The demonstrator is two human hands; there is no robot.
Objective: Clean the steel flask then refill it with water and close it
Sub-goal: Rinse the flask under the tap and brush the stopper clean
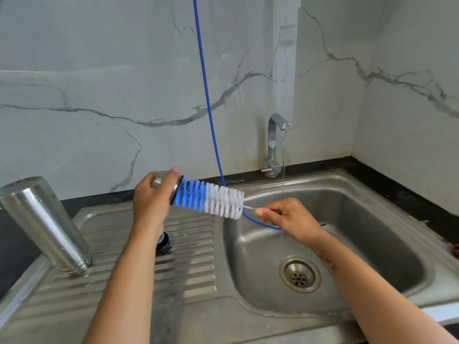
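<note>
The steel flask (44, 224) stands upside down, mouth down and leaning, on the left of the drainboard (188, 276). My left hand (151, 202) grips a steel cap (161, 180) held above the drainboard. The blue and white bottle brush (211, 198) has its blue end pushed into that cap. My right hand (288, 217) pinches the brush's thin wire stem over the sink basin (372, 234). A thin stream of water runs from the tap (274, 142) into the basin.
A small dark round part (163, 244) lies on the drainboard, partly hidden under my left forearm. A blue cord (206, 90) hangs from above into the basin behind the brush. The drain (299, 274) is open. Something red (456, 252) shows at the right edge.
</note>
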